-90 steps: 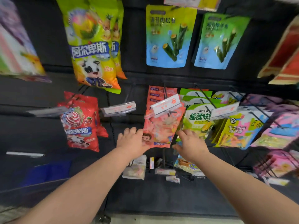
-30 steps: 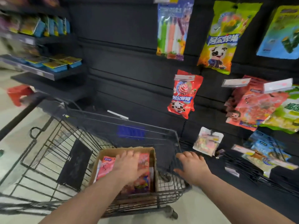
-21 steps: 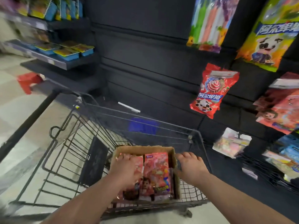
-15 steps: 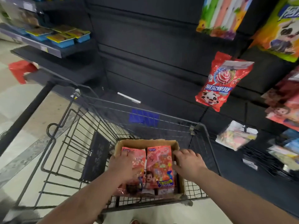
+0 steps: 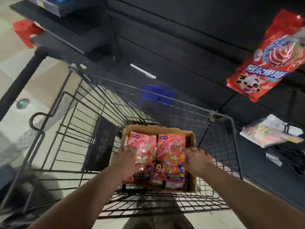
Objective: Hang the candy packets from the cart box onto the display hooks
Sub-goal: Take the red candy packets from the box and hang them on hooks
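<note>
Left hand (image 5: pixel 127 157) lies fingers spread on left candy packet (image 5: pixel 142 150); right hand (image 5: pixel 196 158) grips right packet (image 5: pixel 171 156) edge. Packets: glossy pink-red, cartoon child print, side by side in cardboard box (image 5: pixel 192 138), lower centre frame, long axes running toward frame top. Wire cart (image 5: pixel 79 129) surrounds box. Red lollipop bag (image 5: pixel 265 58) hangs upper right.

Single head view, looking steeply down, close over cart (image 5: pixel 148 103), shelving beyond
</note>
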Motion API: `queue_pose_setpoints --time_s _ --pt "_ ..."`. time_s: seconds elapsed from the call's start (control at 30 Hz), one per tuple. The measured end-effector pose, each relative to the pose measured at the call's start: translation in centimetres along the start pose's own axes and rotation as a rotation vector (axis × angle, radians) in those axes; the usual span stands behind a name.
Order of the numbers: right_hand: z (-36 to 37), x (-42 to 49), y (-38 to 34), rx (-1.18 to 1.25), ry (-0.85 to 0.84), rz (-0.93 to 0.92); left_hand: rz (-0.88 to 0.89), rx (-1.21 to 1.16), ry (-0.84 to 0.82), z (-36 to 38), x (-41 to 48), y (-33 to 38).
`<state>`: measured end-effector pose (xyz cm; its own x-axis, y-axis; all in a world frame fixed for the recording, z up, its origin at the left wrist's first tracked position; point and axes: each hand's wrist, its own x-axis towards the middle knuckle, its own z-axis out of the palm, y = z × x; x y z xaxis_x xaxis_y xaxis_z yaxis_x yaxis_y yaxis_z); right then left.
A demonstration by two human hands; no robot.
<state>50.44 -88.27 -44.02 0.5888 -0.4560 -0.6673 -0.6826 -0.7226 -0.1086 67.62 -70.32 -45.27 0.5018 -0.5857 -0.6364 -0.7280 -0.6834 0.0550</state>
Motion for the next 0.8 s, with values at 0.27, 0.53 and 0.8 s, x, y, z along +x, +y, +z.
queue_pose_setpoints --time_s 0.27,0.53,0.8 --pt "2.2 6.0 1.4 0.131 -0.131 0.015 -0.081 -0.082 -0.112 3.1 5.7 0.6" --pt "4.8 10.5 1.9 0.347 -0.23 0.105 -0.137 -0.217 -0.121 7.4 10.5 0.4" --pt "7.7 14.4 2.3 0.552 -0.217 0.26 -0.225 -0.294 -0.116 11.0 14.2 -1.3"
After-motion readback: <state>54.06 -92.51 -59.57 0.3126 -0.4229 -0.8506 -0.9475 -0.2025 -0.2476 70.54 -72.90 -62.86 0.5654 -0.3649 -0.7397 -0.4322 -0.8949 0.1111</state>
